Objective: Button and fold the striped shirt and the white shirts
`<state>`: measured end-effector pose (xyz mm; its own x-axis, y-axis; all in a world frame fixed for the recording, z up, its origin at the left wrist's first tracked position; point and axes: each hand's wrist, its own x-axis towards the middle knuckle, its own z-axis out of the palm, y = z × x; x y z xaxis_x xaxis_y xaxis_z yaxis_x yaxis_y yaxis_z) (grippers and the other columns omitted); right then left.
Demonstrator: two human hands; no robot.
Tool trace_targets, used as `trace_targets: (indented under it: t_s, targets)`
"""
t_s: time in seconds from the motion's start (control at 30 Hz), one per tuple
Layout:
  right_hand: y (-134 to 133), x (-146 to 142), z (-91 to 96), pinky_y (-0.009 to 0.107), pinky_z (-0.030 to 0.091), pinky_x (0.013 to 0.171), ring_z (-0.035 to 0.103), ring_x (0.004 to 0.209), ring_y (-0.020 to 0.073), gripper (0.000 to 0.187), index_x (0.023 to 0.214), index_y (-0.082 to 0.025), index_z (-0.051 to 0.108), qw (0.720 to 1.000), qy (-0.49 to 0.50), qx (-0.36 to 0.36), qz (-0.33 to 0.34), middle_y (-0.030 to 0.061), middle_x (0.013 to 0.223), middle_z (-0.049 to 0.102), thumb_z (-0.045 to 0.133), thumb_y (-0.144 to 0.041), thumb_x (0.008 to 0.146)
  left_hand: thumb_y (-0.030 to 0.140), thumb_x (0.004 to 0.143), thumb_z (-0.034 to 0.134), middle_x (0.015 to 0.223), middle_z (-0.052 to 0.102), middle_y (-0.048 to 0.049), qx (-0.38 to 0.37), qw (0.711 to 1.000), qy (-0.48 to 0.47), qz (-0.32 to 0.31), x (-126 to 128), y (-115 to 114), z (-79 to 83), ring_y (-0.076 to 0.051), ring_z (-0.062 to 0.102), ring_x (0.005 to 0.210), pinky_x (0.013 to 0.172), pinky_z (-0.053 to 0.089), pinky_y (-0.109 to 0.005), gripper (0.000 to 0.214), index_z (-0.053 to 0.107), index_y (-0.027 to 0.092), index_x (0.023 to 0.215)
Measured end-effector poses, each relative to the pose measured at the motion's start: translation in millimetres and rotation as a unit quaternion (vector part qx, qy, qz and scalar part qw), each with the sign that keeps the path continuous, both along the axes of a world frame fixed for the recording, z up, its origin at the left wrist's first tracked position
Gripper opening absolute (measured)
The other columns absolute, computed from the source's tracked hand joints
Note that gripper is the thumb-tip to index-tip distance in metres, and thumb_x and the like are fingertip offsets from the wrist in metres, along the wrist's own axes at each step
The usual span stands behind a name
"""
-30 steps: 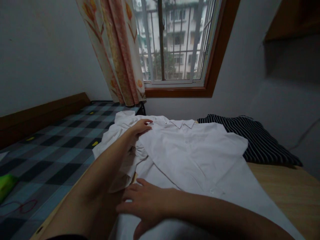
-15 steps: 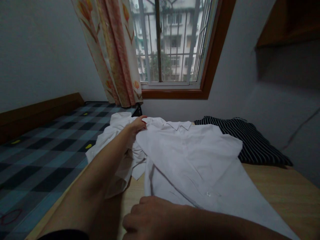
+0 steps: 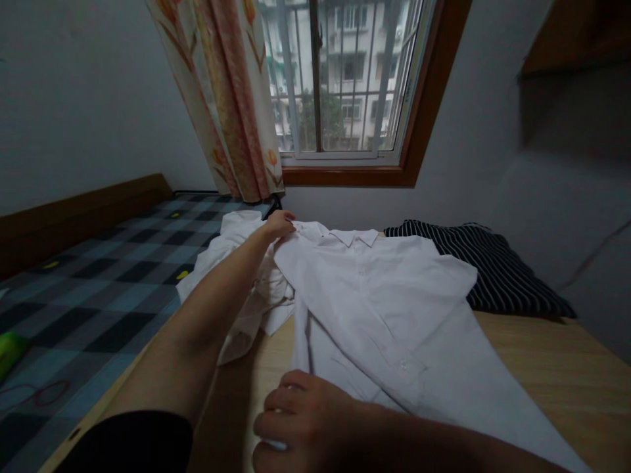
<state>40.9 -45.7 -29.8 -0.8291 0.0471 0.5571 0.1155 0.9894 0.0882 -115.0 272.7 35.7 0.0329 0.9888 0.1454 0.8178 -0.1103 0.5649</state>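
A white button-up shirt (image 3: 365, 295) lies spread on a light wooden tabletop, collar towards the window. Its left side is folded inward over the front. My left hand (image 3: 280, 224) reaches far out to the shoulder or sleeve at the upper left, its fingers closed on the cloth, partly hidden. Near the front, my right hand (image 3: 308, 417) is closed at the shirt's lower left edge, with bits of white cloth showing between the curled fingers. Left of the shirt, partly behind my left forearm, a crumpled pile of white clothes (image 3: 236, 233) lies.
A black-and-white striped cushion or cloth (image 3: 493, 272) lies at the back right. To the left is a bed with a checked cover (image 3: 123, 263), with a bright green object (image 3: 10, 351) at its near edge. A flowered curtain (image 3: 231, 98) hangs beside the barred window (image 3: 340, 85).
The view has shifted slightly, and the green object has come into sight at left. My right hand has moved a little to the right; both hands remain at the shirt's left side.
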Motion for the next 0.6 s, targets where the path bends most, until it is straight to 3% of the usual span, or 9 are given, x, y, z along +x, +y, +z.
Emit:
trace_targets:
  t_s: [0.1,0.17,0.23,0.33,0.4,0.47,0.6]
  targets:
    - [-0.7,-29.7,0.2,0.032,0.041,0.077,0.052,0.087,0.0154,0.022,0.077,-0.022,0.055,0.999,-0.022,0.012,0.027,-0.0007,0.088,0.059,0.042,-0.019,0.096,0.02,0.07,0.069,0.099,0.067,-0.0089,0.044,0.996,0.077,0.003,-9.0,-18.0,8.7,-0.022,0.061,0.094,0.085,0.045,-0.028,0.039,0.066,0.013,0.108]
    - [0.3,-40.5,4.9,0.036,0.04,0.087,0.051,0.096,0.0176,0.017,0.087,-0.021,0.058,0.999,-0.032,0.011,0.011,0.0015,0.098,0.06,0.043,-0.021,0.096,0.036,0.078,0.064,0.102,0.066,-0.0092,0.098,0.982,0.16,0.0,-8.4,-45.3,13.7,-0.024,0.059,0.099,0.087,0.043,-0.031,0.036,0.065,0.016,0.109]
    - [5.3,-38.0,9.1,0.041,0.039,0.093,0.05,0.103,0.021,0.015,0.103,-0.019,0.057,0.999,-0.036,-0.001,-0.014,0.0048,0.107,0.059,0.049,-0.029,0.095,0.056,0.084,0.053,0.097,0.067,-0.0107,0.123,0.965,0.233,0.008,-5.1,-85.1,14.8,-0.027,0.06,0.097,0.084,0.043,-0.033,0.046,0.066,0.017,0.104]
    - [22.7,-11.2,6.3,0.045,0.038,0.095,0.048,0.111,0.0267,0.048,0.114,-0.016,0.053,0.99,-0.031,-0.081,-0.112,0.0116,0.119,0.057,0.063,-0.05,0.083,0.076,0.079,0.04,0.08,0.066,-0.0133,0.053,0.948,0.313,0.005,-4.1,-154.0,5.4,-0.031,0.062,0.086,0.076,0.042,-0.036,0.067,0.068,0.016,0.082]
    - [37.5,12.3,-2.7,0.048,0.037,0.096,0.045,0.116,0.0306,0.063,0.119,-0.014,0.051,0.957,-0.022,-0.161,-0.242,0.0169,0.127,0.053,0.069,-0.056,0.076,0.08,0.075,0.04,0.073,0.065,-0.0132,0.006,0.94,0.341,-0.006,-8.3,-192.7,-7.7,-0.03,0.063,0.078,0.069,0.041,-0.035,0.068,0.067,0.017,0.074]
    - [49.7,30.8,-14.7,0.05,0.036,0.097,0.043,0.119,0.0327,0.063,0.123,-0.014,0.05,0.913,-0.028,-0.211,-0.349,0.0192,0.131,0.05,0.07,-0.052,0.076,0.078,0.072,0.048,0.071,0.065,-0.0125,-0.033,0.938,0.344,-0.03,-13.5,-218.0,-23.1,-0.029,0.062,0.074,0.065,0.039,-0.033,0.063,0.067,0.018,0.072]
    - [58.7,43.5,-34.2,0.043,0.038,0.093,0.051,0.108,0.0281,0.027,0.108,-0.017,0.059,0.887,-0.04,-0.222,-0.403,0.013,0.115,0.06,0.061,-0.028,0.084,0.053,0.079,0.054,0.064,0.061,-0.0055,-0.055,0.966,0.249,-0.04,-18.3,-232.3,-49.1,-0.021,0.057,0.063,0.058,0.033,-0.028,0.037,0.062,0.019,0.067]
